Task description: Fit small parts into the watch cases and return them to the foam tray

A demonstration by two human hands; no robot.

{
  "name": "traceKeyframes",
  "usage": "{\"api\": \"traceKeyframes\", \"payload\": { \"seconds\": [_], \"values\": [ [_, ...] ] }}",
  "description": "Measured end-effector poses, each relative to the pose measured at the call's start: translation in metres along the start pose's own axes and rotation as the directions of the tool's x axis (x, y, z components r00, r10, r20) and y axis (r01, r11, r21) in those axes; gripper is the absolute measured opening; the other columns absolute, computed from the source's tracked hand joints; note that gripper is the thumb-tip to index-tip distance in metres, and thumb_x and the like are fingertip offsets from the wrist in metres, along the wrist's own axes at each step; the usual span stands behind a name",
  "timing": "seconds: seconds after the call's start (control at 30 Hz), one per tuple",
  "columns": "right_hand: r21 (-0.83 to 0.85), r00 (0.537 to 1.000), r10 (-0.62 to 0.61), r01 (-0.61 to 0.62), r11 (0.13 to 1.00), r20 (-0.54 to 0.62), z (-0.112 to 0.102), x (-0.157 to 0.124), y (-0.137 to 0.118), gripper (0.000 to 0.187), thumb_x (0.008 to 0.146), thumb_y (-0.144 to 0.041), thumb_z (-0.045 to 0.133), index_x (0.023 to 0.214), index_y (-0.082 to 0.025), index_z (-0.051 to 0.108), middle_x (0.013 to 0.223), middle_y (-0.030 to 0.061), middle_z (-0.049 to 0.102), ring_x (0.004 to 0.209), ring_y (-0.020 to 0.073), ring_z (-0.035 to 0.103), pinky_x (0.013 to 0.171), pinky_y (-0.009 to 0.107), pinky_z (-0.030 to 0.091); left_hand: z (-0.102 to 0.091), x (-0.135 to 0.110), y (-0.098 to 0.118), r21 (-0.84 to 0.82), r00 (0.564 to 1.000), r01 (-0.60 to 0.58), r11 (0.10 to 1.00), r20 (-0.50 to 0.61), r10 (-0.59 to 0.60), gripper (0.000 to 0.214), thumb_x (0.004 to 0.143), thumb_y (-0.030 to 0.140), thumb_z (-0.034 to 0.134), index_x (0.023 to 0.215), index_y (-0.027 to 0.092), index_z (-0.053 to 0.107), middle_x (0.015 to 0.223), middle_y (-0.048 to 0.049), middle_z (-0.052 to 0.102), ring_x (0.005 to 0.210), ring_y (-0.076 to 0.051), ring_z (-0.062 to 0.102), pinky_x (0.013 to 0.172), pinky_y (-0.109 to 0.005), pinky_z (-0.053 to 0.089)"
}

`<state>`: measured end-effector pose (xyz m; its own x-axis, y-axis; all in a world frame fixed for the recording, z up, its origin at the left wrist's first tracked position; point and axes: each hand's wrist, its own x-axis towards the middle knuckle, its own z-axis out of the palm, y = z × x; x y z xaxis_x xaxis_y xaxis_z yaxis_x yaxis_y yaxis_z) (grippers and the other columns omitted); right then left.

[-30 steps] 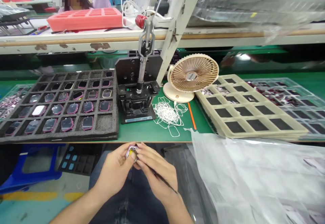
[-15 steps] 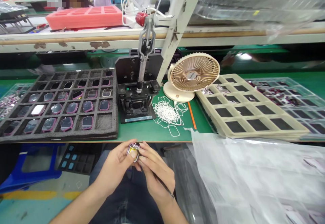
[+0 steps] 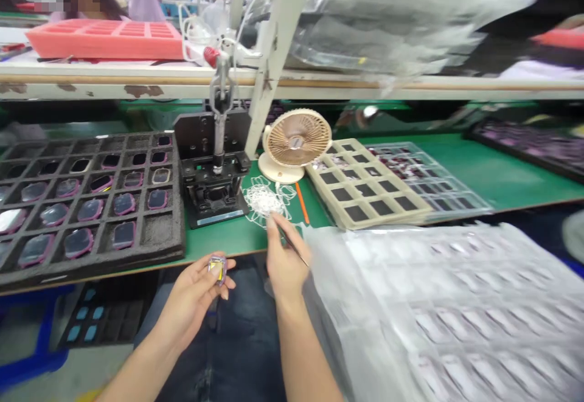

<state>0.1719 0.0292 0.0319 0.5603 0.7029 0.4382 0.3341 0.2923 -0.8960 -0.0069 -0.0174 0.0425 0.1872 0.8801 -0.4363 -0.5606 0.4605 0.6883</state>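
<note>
Farthest left, beyond and left of the left hand, lies a black foam tray (image 3: 176,235) holding rows of rounded pink-rimmed parts. The person's left hand (image 3: 187,301) is half open and palm up, its forearm angling in from the lower left and its fingers gently curved. It has hold of a small pink-rimmed part (image 3: 218,269) near the fingertips, with a gold patch showing on its face; exactly how the thumb bears on it is hard to tell.

Straight ahead of the gap between the hands stands a black hand press (image 3: 214,204). A tangle of white loops (image 3: 263,200) lies just beyond the right hand's fingertips. The right hand (image 3: 285,262) stands nearly upright on a raised forearm, mostly closed around a slim dark pointed tool (image 3: 294,251), whose tip slants toward the right.

A small part like this is best kept steady at the fingertips, with the tool's point brought in slowly.

Beyond the right hand sits a beige tray (image 3: 319,174); a clear plastic sheet (image 3: 433,311) spreads just right of that hand.
</note>
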Motion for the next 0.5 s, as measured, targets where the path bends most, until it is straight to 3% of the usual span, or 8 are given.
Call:
{"api": "traceKeyframes", "payload": {
  "seconds": [0.13, 0.33, 0.43, 0.5],
  "values": [
    [-0.223, 0.992, -0.083, 0.101, 0.969, 0.09, -0.002, 0.027, -0.006, 0.028, 0.102, -0.042, 0.064, 0.102, -0.02, 0.081, 0.105, 0.0119, 0.081, 0.102, 0.0291, 0.075, 0.101, 0.048, 0.058, 0.003, 0.001, -0.007, 0.046, 0.998, 0.034, 0.998, 0.054, -0.036, 0.044, 0.081, 0.033, 0.091, 0.117, 0.01, 0.077, 0.124, -0.0229, 0.077, 0.083, -0.021, 0.073, 0.07, -0.031, 0.058],
    [-0.219, 0.988, 0.01, 0.023, 0.975, 0.152, -0.015, 0.019, -0.023, 0.038, 0.108, -0.044, 0.051, 0.095, -0.023, 0.079, 0.097, 0.0094, 0.082, 0.096, 0.028, 0.076, 0.091, 0.041, 0.061, 0.009, 0.007, -0.012, 0.062, 0.99, 0.055, 0.997, 0.128, -0.063, 0.043, 0.079, 0.035, 0.092, 0.112, 0.012, 0.075, 0.13, -0.0222, 0.075, 0.094, -0.027, 0.077, 0.083, -0.039, 0.062],
    [-0.198, 0.993, 0.016, 0.007, 0.98, 0.114, -0.026, 0.034, -0.034, 0.04, 0.112, -0.044, 0.042, 0.107, -0.022, 0.075, 0.102, 0.0076, 0.081, 0.089, 0.0222, 0.076, 0.082, 0.034, 0.062, 0.013, 0.012, -0.017, 0.057, 0.982, 0.065, 0.996, 0.172, -0.074, 0.046, 0.079, 0.035, 0.093, 0.113, 0.012, 0.074, 0.127, -0.0228, 0.076, 0.09, -0.026, 0.078, 0.079, -0.037, 0.062],
    [-0.229, 0.995, -0.016, 0.039, 0.973, 0.101, -0.032, 0.065, -0.039, 0.043, 0.112, -0.046, 0.036, 0.119, -0.02, 0.07, 0.105, 0.0084, 0.079, 0.088, 0.0212, 0.074, 0.081, 0.033, 0.06, 0.017, 0.014, -0.019, 0.047, 0.977, 0.069, 0.996, 0.196, -0.077, 0.048, 0.078, 0.034, 0.093, 0.115, 0.011, 0.073, 0.124, -0.0236, 0.077, 0.084, -0.024, 0.076, 0.07, -0.032, 0.059]
  ]
}}
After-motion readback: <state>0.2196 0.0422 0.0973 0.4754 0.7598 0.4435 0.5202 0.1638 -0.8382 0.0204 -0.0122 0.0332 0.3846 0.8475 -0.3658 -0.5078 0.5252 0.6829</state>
